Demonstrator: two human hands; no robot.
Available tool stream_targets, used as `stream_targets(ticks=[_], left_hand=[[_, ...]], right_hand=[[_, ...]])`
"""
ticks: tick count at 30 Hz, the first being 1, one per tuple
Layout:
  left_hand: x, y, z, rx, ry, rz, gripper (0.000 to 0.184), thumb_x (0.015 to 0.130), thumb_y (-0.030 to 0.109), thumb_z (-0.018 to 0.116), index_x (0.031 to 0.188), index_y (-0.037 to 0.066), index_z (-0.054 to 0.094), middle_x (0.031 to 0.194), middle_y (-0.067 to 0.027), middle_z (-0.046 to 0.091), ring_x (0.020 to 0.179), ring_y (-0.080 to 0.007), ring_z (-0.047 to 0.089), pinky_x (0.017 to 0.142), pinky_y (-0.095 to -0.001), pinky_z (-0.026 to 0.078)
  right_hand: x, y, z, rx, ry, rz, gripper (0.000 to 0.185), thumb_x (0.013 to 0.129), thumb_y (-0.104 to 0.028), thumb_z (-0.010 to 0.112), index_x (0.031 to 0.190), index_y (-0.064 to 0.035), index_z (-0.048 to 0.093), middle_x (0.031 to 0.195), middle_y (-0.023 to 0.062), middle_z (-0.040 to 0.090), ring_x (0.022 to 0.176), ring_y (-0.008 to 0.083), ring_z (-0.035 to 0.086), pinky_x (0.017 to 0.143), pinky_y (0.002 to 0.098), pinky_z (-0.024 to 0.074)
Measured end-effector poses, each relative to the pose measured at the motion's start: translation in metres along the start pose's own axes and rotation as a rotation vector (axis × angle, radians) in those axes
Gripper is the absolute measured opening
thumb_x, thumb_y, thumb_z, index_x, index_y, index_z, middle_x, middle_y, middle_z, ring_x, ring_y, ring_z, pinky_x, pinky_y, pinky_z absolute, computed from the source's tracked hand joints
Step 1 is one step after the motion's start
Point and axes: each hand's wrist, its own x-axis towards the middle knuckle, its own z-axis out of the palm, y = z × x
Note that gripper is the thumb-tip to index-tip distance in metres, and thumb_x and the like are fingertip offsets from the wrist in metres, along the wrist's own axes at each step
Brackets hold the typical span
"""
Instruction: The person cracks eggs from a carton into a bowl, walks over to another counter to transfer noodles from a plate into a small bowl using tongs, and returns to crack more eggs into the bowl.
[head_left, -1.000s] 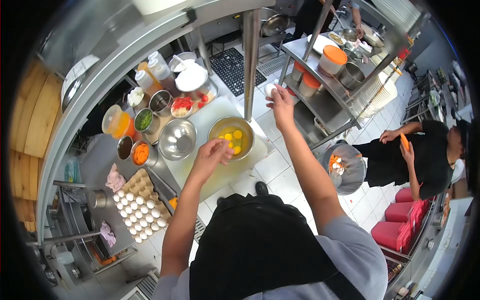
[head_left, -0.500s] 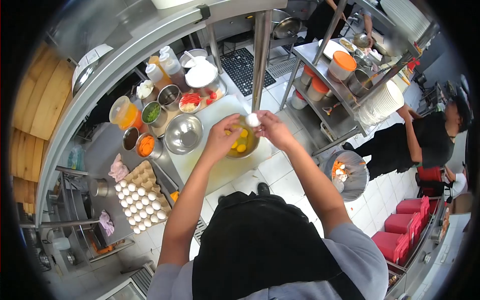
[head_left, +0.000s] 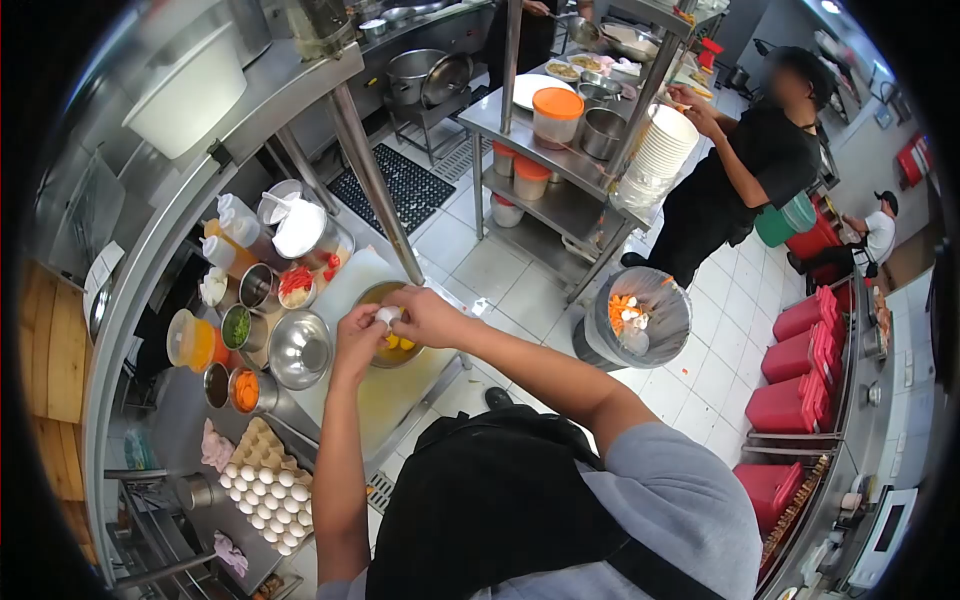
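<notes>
Both hands meet over a metal bowl that holds raw eggs with several yellow yolks. A white egg is pinched between the fingertips of my left hand and my right hand. Whether its shell is split cannot be made out. The bowl stands on a pale cutting board, and my hands cover much of it. Left of it sits an empty steel bowl. Nearer me, a carton carries rows of white eggs.
Containers of chopped carrot, green herbs and red strips line the left. A lined bin with scraps stands right. A steel shelf post rises beyond the board. A co-worker stands behind stacked plates.
My view has swung to the right, so the counter now lies further left. My left hand has joined my right on the egg, which was earlier in my right fingers alone.
</notes>
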Motion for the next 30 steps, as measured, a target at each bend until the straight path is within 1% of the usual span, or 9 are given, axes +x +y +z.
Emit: stream_targets(ticks=[4, 10, 14, 19, 22, 23, 25, 29, 30], left_hand=[[0.007, -0.004, 0.007, 0.080, 0.068, -0.046, 0.022, 0.084, 0.000, 0.056, 0.106, -0.001, 0.057, 0.088, -0.0069, 0.066, 0.075, -0.0125, 0.065, 0.058, -0.0243, 0.051], [0.011, -0.008, 0.013, 0.135, 0.116, -0.114, 0.019, 0.082, 0.004, 0.061, 0.099, 0.000, 0.053, 0.085, -0.0127, 0.063, 0.063, -0.0150, 0.061, 0.055, -0.0259, 0.049], [0.013, -0.014, 0.019, 0.176, 0.184, -0.135, 0.019, 0.083, 0.006, 0.062, 0.098, 0.000, 0.053, 0.085, -0.0142, 0.063, 0.069, -0.0188, 0.063, 0.058, -0.0304, 0.049], [0.020, -0.030, 0.019, 0.400, 0.329, 0.038, 0.015, 0.082, 0.004, 0.059, 0.096, 0.000, 0.053, 0.090, -0.0216, 0.062, 0.086, -0.0358, 0.062, 0.076, -0.0441, 0.048], [0.001, 0.005, 0.028, 0.530, 0.317, 0.033, 0.017, 0.081, 0.000, 0.056, 0.099, 0.000, 0.054, 0.093, -0.0231, 0.062, 0.088, -0.0403, 0.061, 0.080, -0.0449, 0.047], [0.000, 0.000, 0.025, 0.528, 0.317, 0.031, 0.017, 0.081, 0.000, 0.056, 0.099, 0.000, 0.054, 0.093, -0.0231, 0.062, 0.088, -0.0403, 0.061, 0.080, -0.0449, 0.047], [-0.006, -0.013, 0.012, 0.901, 0.380, 0.604, 0.024, 0.081, -0.004, 0.053, 0.105, 0.000, 0.056, 0.092, -0.0219, 0.062, 0.088, -0.0421, 0.060, 0.082, -0.0444, 0.049], [-0.019, -0.001, 0.001, 0.907, 0.315, 0.715, 0.033, 0.084, 0.000, 0.059, 0.117, 0.000, 0.057, 0.098, -0.0191, 0.065, 0.089, -0.0360, 0.064, 0.082, -0.0415, 0.051], [-0.017, -0.003, 0.004, 0.559, 0.219, 0.491, 0.035, 0.086, 0.004, 0.062, 0.121, 0.000, 0.057, 0.102, -0.0173, 0.066, 0.091, -0.0321, 0.065, 0.082, -0.0400, 0.052]], right_hand=[[0.003, 0.006, 0.017, -0.222, 0.041, -0.108, 0.036, 0.074, -0.015, 0.068, 0.108, -0.0022, 0.061, 0.092, 0.0218, 0.062, 0.089, 0.0405, 0.062, 0.078, 0.0462, 0.0513], [0.004, 0.010, 0.026, -0.309, -0.007, -0.078, 0.035, 0.073, -0.013, 0.066, 0.105, -0.0018, 0.059, 0.096, 0.0206, 0.061, 0.090, 0.0397, 0.062, 0.079, 0.0460, 0.0514], [0.002, 0.019, 0.038, -0.349, -0.032, -0.053, 0.036, 0.072, -0.012, 0.067, 0.105, -0.0013, 0.058, 0.095, 0.0199, 0.060, 0.089, 0.0392, 0.062, 0.078, 0.0460, 0.0516], [0.004, 0.023, 0.047, -0.397, 0.047, -0.092, 0.039, 0.072, -0.013, 0.068, 0.107, 0.0001, 0.058, 0.095, 0.0197, 0.060, 0.087, 0.0385, 0.062, 0.076, 0.0444, 0.0517], [0.005, 0.026, 0.043, -0.414, 0.051, -0.168, 0.036, 0.072, -0.010, 0.065, 0.106, -0.0019, 0.059, 0.099, 0.0180, 0.060, 0.090, 0.0362, 0.061, 0.078, 0.0442, 0.0520], [0.006, 0.026, 0.037, -0.414, 0.049, -0.167, 0.036, 0.072, -0.010, 0.065, 0.106, -0.0019, 0.059, 0.099, 0.0180, 0.060, 0.090, 0.0362, 0.061, 0.078, 0.0442, 0.0520], [0.008, 0.027, 0.024, -0.439, 0.056, -0.367, 0.041, 0.072, -0.006, 0.063, 0.113, -0.0048, 0.059, 0.104, 0.0132, 0.058, 0.096, 0.0336, 0.059, 0.081, 0.0419, 0.0511], [0.012, 0.019, 0.007, -0.272, 0.022, -0.442, 0.046, 0.071, -0.003, 0.066, 0.117, -0.0058, 0.058, 0.116, 0.0147, 0.057, 0.110, 0.0353, 0.055, 0.093, 0.0415, 0.0481], [0.011, 0.017, 0.008, -0.184, 0.024, -0.386, 0.046, 0.073, -0.004, 0.069, 0.117, -0.0059, 0.057, 0.121, 0.0177, 0.055, 0.114, 0.0381, 0.053, 0.096, 0.0415, 0.0466]])
